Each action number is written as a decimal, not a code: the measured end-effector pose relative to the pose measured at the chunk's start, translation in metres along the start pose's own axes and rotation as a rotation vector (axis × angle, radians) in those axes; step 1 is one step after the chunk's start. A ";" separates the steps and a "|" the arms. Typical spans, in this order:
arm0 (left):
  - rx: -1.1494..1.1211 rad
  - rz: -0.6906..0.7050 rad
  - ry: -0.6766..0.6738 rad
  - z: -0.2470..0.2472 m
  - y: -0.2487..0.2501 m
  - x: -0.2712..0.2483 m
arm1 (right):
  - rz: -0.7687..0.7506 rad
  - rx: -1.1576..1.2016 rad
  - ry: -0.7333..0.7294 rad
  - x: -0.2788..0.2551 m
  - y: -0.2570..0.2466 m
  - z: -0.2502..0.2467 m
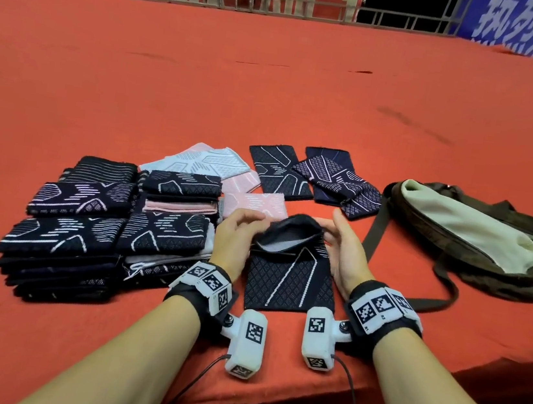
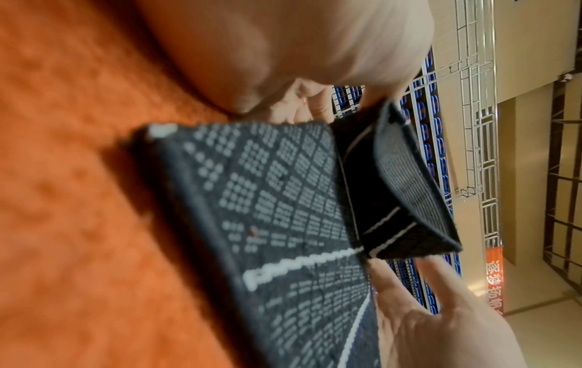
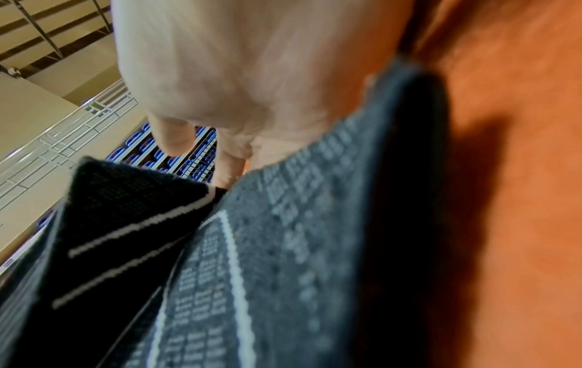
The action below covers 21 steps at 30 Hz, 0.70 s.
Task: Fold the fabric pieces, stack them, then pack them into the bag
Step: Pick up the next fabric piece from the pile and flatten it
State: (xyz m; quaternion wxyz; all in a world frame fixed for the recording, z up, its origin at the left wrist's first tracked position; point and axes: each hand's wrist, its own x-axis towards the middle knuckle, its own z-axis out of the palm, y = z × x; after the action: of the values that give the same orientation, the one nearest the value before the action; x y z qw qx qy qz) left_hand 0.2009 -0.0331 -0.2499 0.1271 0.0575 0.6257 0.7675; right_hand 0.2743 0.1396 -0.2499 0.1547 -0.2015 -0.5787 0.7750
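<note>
A dark fabric piece (image 1: 292,279) with white lines lies on the red cloth in front of me; the left wrist view shows the fabric piece (image 2: 283,211) close up, as does the right wrist view (image 3: 283,274). Its far end is lifted and curls back toward me. My left hand (image 1: 256,220) pinches the left corner of that flap with curled fingers (image 2: 302,102). My right hand (image 1: 326,225) supports the right corner on straight fingers (image 3: 228,164), thumb raised off it. The brown bag (image 1: 477,239) lies unzipped to the right, its pale lining showing.
Stacks of folded pieces (image 1: 86,222) fill the left side. Behind the hands lie unfolded pink and white pieces (image 1: 215,164), a dark one (image 1: 279,171) and purple ones (image 1: 335,180). The bag strap (image 1: 373,229) runs beside my right hand. The table edge (image 1: 438,377) is near right.
</note>
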 end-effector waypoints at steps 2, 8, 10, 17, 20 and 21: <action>0.052 0.028 0.006 -0.001 -0.003 -0.001 | -0.011 -0.091 -0.037 -0.002 0.001 -0.002; 0.039 0.088 0.042 -0.001 -0.001 -0.006 | -0.029 -0.089 -0.044 -0.005 0.004 -0.002; 0.002 0.065 0.016 0.000 0.000 -0.009 | -0.050 -0.076 -0.011 -0.003 0.006 -0.004; 0.037 0.051 -0.041 0.001 -0.003 -0.009 | -0.139 -0.106 0.100 -0.002 0.005 -0.005; 0.117 0.072 -0.024 0.000 -0.007 -0.003 | -0.129 -0.157 0.109 -0.003 0.004 -0.004; 0.125 0.090 -0.017 0.000 -0.007 -0.003 | -0.109 -0.137 0.080 -0.005 0.003 -0.003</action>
State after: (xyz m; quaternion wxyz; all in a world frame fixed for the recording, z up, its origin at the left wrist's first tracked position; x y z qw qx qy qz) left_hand 0.2048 -0.0325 -0.2569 0.0943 0.0999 0.6679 0.7314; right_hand 0.2798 0.1387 -0.2531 0.2056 -0.2105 -0.6339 0.7152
